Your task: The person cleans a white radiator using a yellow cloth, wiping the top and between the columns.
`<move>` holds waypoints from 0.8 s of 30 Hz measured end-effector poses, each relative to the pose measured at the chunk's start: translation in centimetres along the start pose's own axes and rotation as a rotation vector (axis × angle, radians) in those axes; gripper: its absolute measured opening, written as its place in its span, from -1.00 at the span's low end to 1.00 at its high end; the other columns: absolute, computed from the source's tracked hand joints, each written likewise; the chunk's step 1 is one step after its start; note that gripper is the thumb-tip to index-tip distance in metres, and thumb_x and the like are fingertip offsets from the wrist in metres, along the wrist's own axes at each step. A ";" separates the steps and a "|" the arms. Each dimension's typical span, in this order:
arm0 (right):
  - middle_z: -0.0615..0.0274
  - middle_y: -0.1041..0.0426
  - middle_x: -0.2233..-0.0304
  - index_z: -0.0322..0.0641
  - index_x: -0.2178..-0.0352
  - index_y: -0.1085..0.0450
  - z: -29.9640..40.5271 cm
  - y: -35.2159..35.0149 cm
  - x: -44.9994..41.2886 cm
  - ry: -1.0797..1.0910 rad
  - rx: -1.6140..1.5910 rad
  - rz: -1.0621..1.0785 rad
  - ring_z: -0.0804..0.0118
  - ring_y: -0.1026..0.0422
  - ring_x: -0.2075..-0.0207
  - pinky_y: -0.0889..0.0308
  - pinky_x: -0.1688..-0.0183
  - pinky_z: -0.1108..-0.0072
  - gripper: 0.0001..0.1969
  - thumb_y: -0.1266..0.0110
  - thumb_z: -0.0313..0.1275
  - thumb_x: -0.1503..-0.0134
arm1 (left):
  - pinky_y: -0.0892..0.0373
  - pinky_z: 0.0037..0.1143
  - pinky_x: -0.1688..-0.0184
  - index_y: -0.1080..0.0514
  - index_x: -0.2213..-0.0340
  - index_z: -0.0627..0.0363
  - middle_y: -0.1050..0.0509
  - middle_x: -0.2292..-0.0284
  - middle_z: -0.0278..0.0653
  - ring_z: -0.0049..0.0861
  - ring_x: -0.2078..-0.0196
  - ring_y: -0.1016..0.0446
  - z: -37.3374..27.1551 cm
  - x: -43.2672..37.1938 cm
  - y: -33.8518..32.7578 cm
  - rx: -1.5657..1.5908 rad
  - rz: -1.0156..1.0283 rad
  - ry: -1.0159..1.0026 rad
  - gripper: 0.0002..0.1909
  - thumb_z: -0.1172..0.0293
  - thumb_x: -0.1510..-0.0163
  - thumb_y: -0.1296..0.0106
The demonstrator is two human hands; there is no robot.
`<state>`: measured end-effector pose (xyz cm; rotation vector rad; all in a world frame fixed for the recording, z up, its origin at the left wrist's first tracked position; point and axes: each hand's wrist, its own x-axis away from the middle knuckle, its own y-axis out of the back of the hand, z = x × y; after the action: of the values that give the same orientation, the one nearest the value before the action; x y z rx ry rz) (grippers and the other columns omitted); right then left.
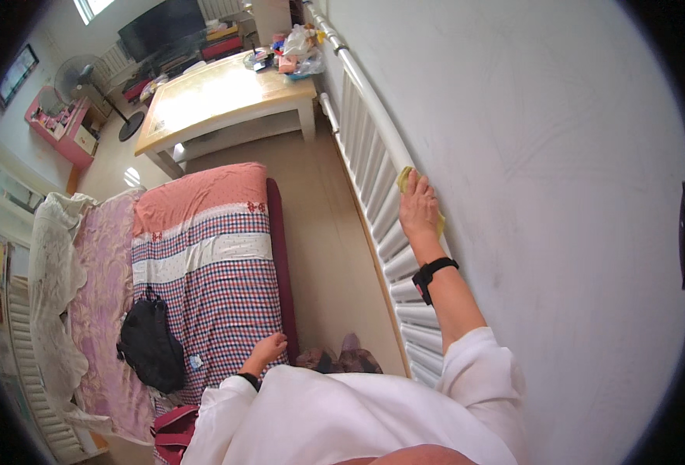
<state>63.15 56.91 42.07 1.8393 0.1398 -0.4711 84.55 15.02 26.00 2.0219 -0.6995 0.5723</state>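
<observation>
My right hand [419,204] grips a yellow cloth [404,179] against the top pipe of a white wall radiator [382,125]. Cloth edges show above the fingers and beside the wrist, while the palm covers the rest. A black band with a small device circles that wrist. Low over the near edge of a checked bed cover [232,302] hangs my left hand [269,350], its fingers loosely curled. I see nothing in it, though its inner side is hidden.
Beside the radiator runs a strip of floor [330,250]. A black backpack [152,343] and a red bag [175,433] lie on the bed. Farther off stand a wooden table [174,110], bags [301,49], a standing fan [130,126] and a pink dresser [69,136].
</observation>
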 end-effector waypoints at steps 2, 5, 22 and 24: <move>0.10 -0.20 0.15 -0.26 -0.08 0.05 1.0 -1.4 -2.9 0.000 0.047 0.000 0.23 -0.34 0.25 -0.38 0.31 0.55 -0.38 0.07 -0.26 -0.03 | -0.31 -0.37 0.13 -0.36 0.20 0.15 -0.45 0.25 -0.06 -0.18 0.16 -0.40 1.1 0.2 0.4 0.078 -0.057 0.076 -0.62 0.15 -0.03 0.14; 0.08 -0.23 0.19 -0.27 -0.07 0.04 2.5 -2.5 -6.9 -0.007 0.077 0.041 0.25 -0.35 0.26 -0.39 0.34 0.58 -0.40 0.07 -0.27 -0.04 | -0.30 -0.37 0.12 -0.35 0.20 0.16 -0.45 0.25 -0.05 -0.17 0.16 -0.40 2.9 1.4 0.9 0.147 -0.044 0.341 -0.61 0.15 -0.03 0.15; 0.12 -0.26 0.29 -0.29 -0.08 0.08 11.1 -11.9 -30.9 0.001 0.171 0.059 0.23 -0.37 0.30 -0.38 0.38 0.52 -0.33 0.10 -0.11 -0.06 | -0.33 -0.35 0.18 -0.39 0.22 0.10 -0.47 0.29 -0.08 -0.18 0.23 -0.43 13.3 -17.6 11.4 0.247 -0.002 0.328 -0.63 0.13 -0.02 0.14; 0.11 -0.25 0.30 -0.29 -0.08 0.08 12.1 -12.3 -33.0 0.016 0.152 0.051 0.23 -0.37 0.31 -0.38 0.38 0.52 -0.33 0.09 -0.11 -0.06 | -0.32 -0.33 0.18 -0.39 0.23 0.11 -0.47 0.30 -0.06 -0.17 0.23 -0.43 13.9 -21.3 14.8 0.273 -0.068 0.288 -0.62 0.11 -0.01 0.14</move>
<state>26.01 54.16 40.96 1.9912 0.0689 -0.4420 60.80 1.96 14.54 2.1430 -0.3937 0.9372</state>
